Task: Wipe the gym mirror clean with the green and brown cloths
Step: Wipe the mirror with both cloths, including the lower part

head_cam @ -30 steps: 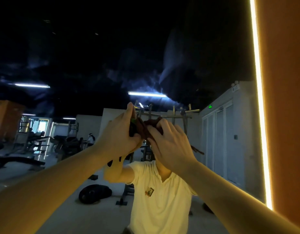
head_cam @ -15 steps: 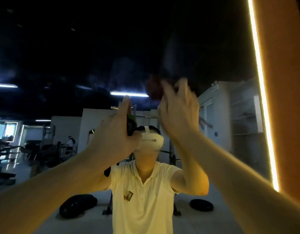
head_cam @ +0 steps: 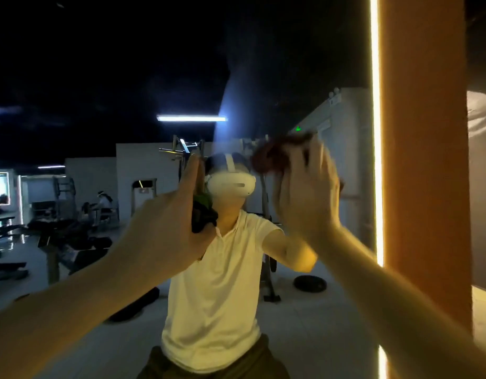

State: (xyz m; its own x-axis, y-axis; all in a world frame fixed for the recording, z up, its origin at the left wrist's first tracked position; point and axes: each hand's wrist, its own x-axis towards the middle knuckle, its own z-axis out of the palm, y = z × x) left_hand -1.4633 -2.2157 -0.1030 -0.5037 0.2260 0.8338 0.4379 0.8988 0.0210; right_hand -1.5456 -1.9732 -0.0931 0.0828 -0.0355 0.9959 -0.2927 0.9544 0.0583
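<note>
The mirror [head_cam: 113, 77] fills most of the frame, and both arms reach up from the lower corners to its centre.

The left hand [head_cam: 168, 222] sits just left of centre with its back to the camera, fingers stretched straight up and laid flat toward the glass. The green cloth [head_cam: 203, 212] is bunched between that palm and the mirror and bulges out at the hand's right edge, on the thumb side. The thumb is hidden, so I cannot tell whether it hooks the cloth.

The right hand [head_cam: 304, 192] is right of centre and a little higher, smeared by motion blur. Its fingers are spread and point upward, not curled. The brown cloth [head_cam: 277, 155] lies under the fingertips, and a crumpled lump of it shows above and to the left of them, against the glass. The two cloths are apart.

The reflection [head_cam: 214, 296] between the forearms shows a pale shirt and a white headset [head_cam: 231, 184]. A lit strip [head_cam: 375, 132] and an orange pillar [head_cam: 422, 160] run down the right side.
</note>
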